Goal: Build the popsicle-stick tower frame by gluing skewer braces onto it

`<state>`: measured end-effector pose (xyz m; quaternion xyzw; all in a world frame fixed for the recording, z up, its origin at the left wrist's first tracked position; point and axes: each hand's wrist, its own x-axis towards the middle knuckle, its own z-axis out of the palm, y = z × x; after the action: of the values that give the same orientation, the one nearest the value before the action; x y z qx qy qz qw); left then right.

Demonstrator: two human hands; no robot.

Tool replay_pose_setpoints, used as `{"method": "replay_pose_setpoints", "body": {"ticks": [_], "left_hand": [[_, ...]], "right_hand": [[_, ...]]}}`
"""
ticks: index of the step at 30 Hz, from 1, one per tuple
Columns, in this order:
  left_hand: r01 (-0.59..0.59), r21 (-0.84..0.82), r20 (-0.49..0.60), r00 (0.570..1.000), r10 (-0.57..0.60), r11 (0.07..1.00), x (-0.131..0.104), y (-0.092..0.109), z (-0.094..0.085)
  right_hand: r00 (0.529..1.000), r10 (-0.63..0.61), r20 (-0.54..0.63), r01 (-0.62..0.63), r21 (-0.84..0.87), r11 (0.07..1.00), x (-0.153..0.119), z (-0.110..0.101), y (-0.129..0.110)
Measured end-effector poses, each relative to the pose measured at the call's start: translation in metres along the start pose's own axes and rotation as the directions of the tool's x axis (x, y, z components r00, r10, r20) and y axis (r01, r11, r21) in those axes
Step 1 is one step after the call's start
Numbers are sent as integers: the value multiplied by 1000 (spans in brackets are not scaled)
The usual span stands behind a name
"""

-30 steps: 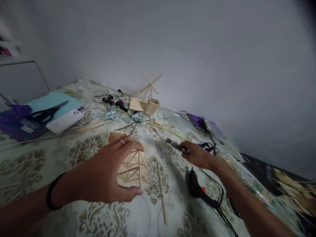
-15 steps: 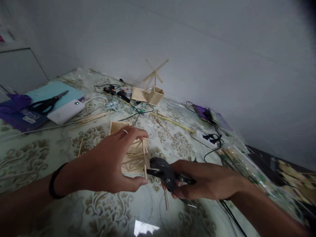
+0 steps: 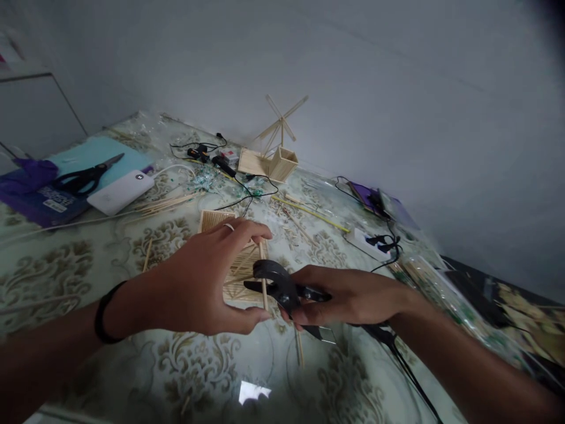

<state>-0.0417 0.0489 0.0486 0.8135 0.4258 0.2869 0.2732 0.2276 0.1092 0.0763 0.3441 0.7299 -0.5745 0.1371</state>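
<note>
My left hand [image 3: 205, 274] is curved with a thin wooden stick [image 3: 264, 275] held upright between its thumb and fingertips. In my right hand [image 3: 339, 294] are black pruning shears [image 3: 282, 288], their handles wrapped by the fingers. The shears' jaws are apart, one on each side of the stick near its middle. Just behind lies a small structure built of wooden sticks [image 3: 242, 265] with diagonal struts, partly covered by my left hand and the jaws. Another loose stick [image 3: 300, 347] lies on the table under my right hand.
At the back stands a stick windmill model [image 3: 282, 162]. Black scissors [image 3: 88, 176] and a white power bank [image 3: 121, 191] are at left. A power strip [image 3: 366, 244], cables and bagged sticks [image 3: 441, 294] line the right side. A glue gun [image 3: 223, 166] lies at the back.
The shears have moved left and up, so the stick now sits between their jaws. My left hand keeps its hold on the stick. The view has shifted slightly.
</note>
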Motion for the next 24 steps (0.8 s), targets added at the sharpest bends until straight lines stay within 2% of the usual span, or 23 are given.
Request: {"method": "replay_pose_setpoints", "body": {"ticks": [7, 15, 19, 24], "left_hand": [[16, -49, -6, 1000, -16, 999, 1, 1, 1], [15, -66, -20, 1000, -17, 998, 0, 2, -1], [7, -81, -22, 1000, -9, 997, -2, 5, -3], [-54, -56, -72, 996, 49, 997, -8, 13, -3]], "right_hand": [[998, -55, -10, 55, 30, 998, 8, 1, 9], [999, -25, -30, 26, 23, 999, 11, 4, 12], [993, -81, -80, 80, -16, 997, 9, 6, 10], [966, -219, -140, 204, -112, 973, 1, 11, -2]]}}
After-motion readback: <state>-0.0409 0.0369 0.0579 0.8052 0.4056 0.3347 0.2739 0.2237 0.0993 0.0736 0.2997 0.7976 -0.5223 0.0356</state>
